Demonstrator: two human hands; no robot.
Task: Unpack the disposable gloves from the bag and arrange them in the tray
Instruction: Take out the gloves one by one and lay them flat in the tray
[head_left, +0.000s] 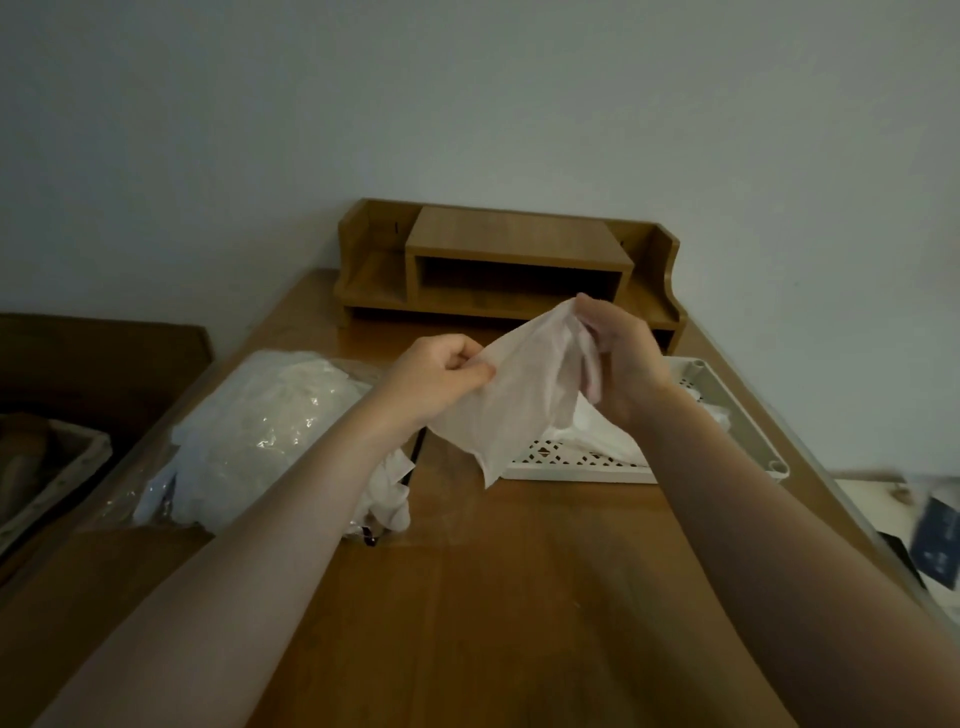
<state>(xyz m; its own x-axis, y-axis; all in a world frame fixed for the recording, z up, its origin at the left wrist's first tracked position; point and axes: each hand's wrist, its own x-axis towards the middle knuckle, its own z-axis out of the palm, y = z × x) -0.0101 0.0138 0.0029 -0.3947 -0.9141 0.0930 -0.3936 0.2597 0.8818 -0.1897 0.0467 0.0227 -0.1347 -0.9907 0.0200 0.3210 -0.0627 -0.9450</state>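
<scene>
Thin translucent white glove (519, 395) hung stretched in air above table, pinched at both ends, cuff drooping toward tray. Clear bag (260, 431), crumpled, lay at left, stuffed with white gloves, a few spilling from its near mouth. White perforated tray (582, 462) sat at right, loose gloves already inside.

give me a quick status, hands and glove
Left hand and right hand both pinch one glove, stretched in the air. Tray behind it already holds gloves. Bag lies left on the desk. Nothing blocking.
</scene>
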